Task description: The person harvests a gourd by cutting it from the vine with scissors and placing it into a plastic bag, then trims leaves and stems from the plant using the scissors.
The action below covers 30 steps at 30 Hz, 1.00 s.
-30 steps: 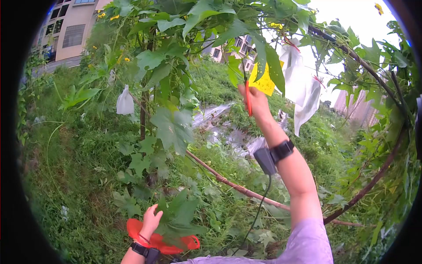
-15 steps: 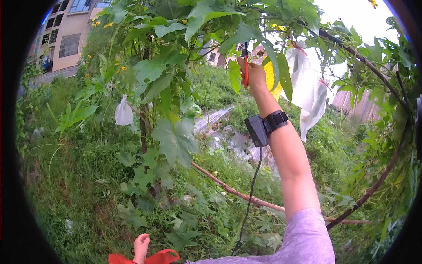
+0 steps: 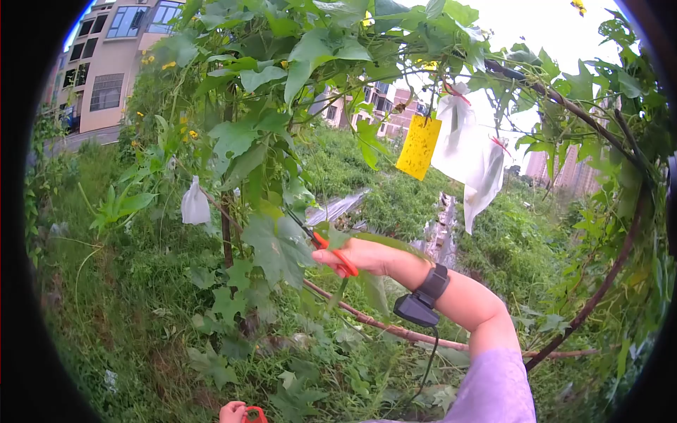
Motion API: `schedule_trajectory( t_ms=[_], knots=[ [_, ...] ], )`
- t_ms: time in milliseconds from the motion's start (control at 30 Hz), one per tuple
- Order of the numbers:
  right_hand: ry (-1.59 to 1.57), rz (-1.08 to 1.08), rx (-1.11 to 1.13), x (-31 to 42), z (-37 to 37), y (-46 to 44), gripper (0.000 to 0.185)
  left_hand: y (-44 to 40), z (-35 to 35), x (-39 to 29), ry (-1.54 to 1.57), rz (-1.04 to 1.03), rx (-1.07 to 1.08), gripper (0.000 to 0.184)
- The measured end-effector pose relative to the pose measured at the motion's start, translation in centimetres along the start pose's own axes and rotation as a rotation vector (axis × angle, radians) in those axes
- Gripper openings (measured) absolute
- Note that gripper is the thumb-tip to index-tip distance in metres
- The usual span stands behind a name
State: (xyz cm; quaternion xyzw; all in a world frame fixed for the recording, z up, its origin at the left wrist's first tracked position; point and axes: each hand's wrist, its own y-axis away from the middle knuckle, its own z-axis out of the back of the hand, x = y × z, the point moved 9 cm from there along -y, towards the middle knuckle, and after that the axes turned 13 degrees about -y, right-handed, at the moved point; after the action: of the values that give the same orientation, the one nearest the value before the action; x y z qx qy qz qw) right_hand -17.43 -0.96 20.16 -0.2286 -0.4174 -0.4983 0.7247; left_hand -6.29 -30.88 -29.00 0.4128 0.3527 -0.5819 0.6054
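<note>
My right hand is closed on orange-handled scissors, whose dark blades point up and left beside a broad green leaf. Cut-looking leaves also hang at my right hand and wrist. At the bottom edge my left hand shows only in part, its fingers curled, next to a red item that is mostly out of view. Whether those fingers hold anything is hidden.
A yellow speckled card and white bags hang from the vine arch. Another small white bag hangs at left. A brown pole crosses below my right forearm. Buildings stand behind.
My right hand has come down and left from the upper vines with the scissors, and leaves now hang by it. My left hand and the red item have sunk toward the bottom edge.
</note>
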Motion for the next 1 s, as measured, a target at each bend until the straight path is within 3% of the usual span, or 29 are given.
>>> schedule_trajectory(
  t_ms=[100, 167, 233, 367, 433, 567, 633, 667, 767, 800, 867, 900, 967, 1000],
  knots=[
    [-0.100, 0.157, -0.181, 5.9, 3.0, 1.6, 0.054, 1.0, 0.3, -3.3, -0.034, -0.021, 0.042, 0.023],
    [0.061, 0.197, -0.361, 8.3, 6.6, 1.5, 0.051, 1.3, 0.2, -3.8, -0.050, -0.041, 0.039, 0.022],
    [0.618, 0.291, -0.686, 11.8, 10.5, 1.6, 0.060, 2.5, 0.9, -7.2, -0.030, -0.086, 0.039, 0.022],
    [1.029, 0.292, -1.226, 17.5, 15.2, 3.2, 0.061, 2.3, 0.3, -3.8, -0.105, -0.078, 0.072, 0.022],
    [1.127, 0.240, -1.264, 19.5, 16.4, 2.6, 0.060, 3.7, 1.8, -5.8, -0.143, -0.063, 0.057, 0.022],
    [1.221, 0.293, -1.255, 22.4, 17.5, -0.2, 0.052, 3.9, 2.5, -4.7, -0.113, -0.057, 0.011, 0.022],
    [1.178, 0.302, -1.264, 23.4, 17.4, -1.1, 0.041, 4.0, 2.3, -3.4, -0.076, 0.066, 0.069, 0.023],
    [1.154, 0.303, -1.250, 23.6, 16.8, -1.0, 0.031, 4.2, 2.6, -4.0, -0.069, 0.021, 0.032, 0.024],
    [1.289, 0.426, -1.119, 22.3, 12.8, -1.0, 0.025, 4.1, 3.0, -3.4, -0.076, -0.049, -0.031, 0.024],
    [1.109, 0.733, -0.959, 21.3, 10.6, -0.6, 0.023, 3.9, 2.7, -1.9, -0.023, -0.002, -0.007, 0.023],
    [1.117, 1.085, -0.669, 18.0, 5.8, -0.2, 0.021, 3.6, 2.4, 0.1, 0.034, 0.072, 0.029, 0.023],
    [1.320, 1.145, -0.551, 16.0, 2.9, -0.3, 0.021, 3.6, 2.4, 0.4, 0.034, 0.077, 0.030, 0.023],
    [1.478, 0.832, -0.407, 12.6, 0.5, -2.1, 0.025, 3.5, 3.1, -0.7, -0.003, 0.008, -0.018, 0.023],
    [1.473, 0.832, -0.404, 12.3, 0.2, -2.0, 0.025, 3.5, 3.2, -1.3, -0.005, 0.013, -0.018, 0.023]
  ],
)
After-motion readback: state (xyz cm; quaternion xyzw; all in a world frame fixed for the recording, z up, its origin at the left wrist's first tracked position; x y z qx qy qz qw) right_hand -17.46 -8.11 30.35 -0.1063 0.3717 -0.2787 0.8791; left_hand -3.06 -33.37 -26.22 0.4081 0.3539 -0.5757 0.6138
